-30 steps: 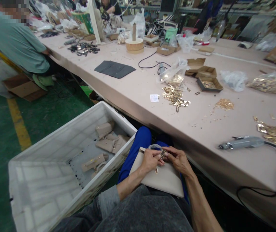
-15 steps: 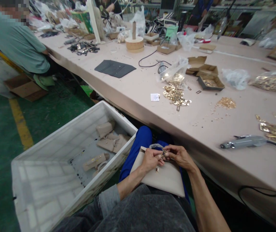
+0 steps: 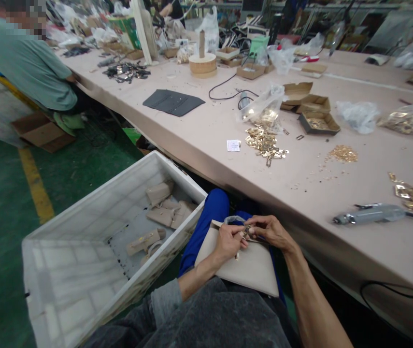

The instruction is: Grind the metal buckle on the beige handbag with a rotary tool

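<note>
A beige bag panel or flat bag lies across my lap. Near its far edge, my left hand and my right hand meet, both with fingers pinched around a small metal fitting. Fingertips partly cover the fitting, so its exact shape is hidden. A small gold clasp piece sits on the bag just below my left fingers. Behind the hands shows a clear plastic loop.
To the left stands a white plastic crate with several beige bag pieces. On the table lie a grey electric screwdriver, gold metal plates, tiny gold parts and a dark panel. A co-worker sits at far left.
The view has shifted slightly, so the table items sit a little further right. Both hands stay pinched at the same spot on the bag, with only slight finger movement.
</note>
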Motion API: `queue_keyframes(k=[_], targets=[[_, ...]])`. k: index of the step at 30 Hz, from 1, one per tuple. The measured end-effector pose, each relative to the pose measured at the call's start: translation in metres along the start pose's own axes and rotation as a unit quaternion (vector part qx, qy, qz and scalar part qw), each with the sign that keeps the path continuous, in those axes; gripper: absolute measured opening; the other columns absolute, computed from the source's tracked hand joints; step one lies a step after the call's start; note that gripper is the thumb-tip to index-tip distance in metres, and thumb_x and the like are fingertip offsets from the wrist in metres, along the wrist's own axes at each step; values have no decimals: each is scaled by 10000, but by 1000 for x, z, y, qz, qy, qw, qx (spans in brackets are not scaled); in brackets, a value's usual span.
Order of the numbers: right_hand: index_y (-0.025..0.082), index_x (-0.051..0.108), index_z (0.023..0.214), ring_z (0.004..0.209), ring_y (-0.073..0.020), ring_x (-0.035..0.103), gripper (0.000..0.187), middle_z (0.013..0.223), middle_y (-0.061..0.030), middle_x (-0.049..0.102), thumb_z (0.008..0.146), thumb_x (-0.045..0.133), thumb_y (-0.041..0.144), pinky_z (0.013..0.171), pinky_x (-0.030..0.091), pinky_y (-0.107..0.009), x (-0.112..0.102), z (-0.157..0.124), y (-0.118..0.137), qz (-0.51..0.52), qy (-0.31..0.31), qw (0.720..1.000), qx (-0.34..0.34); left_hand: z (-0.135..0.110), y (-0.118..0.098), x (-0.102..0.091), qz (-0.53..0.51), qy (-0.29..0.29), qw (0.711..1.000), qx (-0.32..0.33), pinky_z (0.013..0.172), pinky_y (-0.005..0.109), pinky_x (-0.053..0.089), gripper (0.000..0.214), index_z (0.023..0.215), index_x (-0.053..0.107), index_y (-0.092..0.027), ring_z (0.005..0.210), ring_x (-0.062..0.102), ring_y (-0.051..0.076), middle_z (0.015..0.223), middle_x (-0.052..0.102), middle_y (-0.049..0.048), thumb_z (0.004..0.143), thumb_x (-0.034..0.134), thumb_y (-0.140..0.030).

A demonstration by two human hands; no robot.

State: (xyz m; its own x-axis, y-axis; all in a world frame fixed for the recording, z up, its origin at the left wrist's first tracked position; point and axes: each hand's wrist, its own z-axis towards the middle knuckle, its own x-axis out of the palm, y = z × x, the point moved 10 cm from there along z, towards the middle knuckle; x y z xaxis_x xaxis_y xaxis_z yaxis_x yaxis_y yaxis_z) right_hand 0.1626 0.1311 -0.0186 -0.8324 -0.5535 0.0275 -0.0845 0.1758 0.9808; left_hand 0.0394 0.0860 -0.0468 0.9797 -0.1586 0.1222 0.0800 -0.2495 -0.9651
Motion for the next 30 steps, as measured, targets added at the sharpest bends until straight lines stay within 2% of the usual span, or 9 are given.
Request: queue_keyframes(k=[2,5,8,11,13,22,26,30], targets=[[142,803,1030,696,-172,572,323,874,-64,688,853,851,408,660,464,-288,-2,0,-3,22,3,1000,-2,-7,-17,2,75,-13,996,50,603,316,560,265,1007,797,-160,653,705,239,752,730,95,952,595,-322],[144,804,1037,698,-169,573,292,874,-58,681,856,857,367,674,469,-292,-6,-1,-8,47,5,999,-6,-17,-41,7,185,-34,972,138,707,346,545,211,1065,776,-180,770,695,261,865,741,107,979,611,-278],[145,802,1045,692,-161,571,285,885,-56,677,858,860,353,670,468,-287,-8,-1,-10,54,7,998,-13,-20,-47,11,255,-58,948,180,730,356,523,237,1145,742,-164,782,674,267,869,727,105,981,575,-203],[141,803,1026,687,-154,568,280,875,-53,668,849,874,346,660,463,-275,-9,0,-9,57,9,998,-16,-19,-47,14,282,-69,935,204,729,353,509,207,1082,720,-156,764,658,260,823,698,80,947,566,-130],[135,805,1013,682,-147,563,272,864,-53,663,846,880,337,656,460,-269,-8,0,-8,53,10,998,-18,-18,-46,16,289,-69,931,211,733,348,507,169,1020,705,-152,747,650,251,793,678,67,930,571,-102],[138,797,1064,707,-160,587,278,897,-59,665,888,849,346,672,479,-281,-8,-3,-3,43,10,998,-41,-17,-47,18,305,-80,924,215,774,357,531,202,1077,702,-118,810,673,271,889,715,102,928,570,-86],[144,799,1091,725,-177,602,295,889,-60,669,930,808,391,677,483,-288,-9,-4,1,-16,1,998,-58,-17,-47,19,311,-84,922,214,810,380,551,269,1156,703,-101,865,692,291,949,733,126,925,568,-80],[159,807,1042,719,-171,601,291,865,-45,666,944,791,433,661,467,-275,-13,-4,4,-77,-46,994,-67,-17,-45,16,297,-93,927,208,804,417,578,288,1171,729,-92,825,702,300,927,734,138,936,567,-124]])
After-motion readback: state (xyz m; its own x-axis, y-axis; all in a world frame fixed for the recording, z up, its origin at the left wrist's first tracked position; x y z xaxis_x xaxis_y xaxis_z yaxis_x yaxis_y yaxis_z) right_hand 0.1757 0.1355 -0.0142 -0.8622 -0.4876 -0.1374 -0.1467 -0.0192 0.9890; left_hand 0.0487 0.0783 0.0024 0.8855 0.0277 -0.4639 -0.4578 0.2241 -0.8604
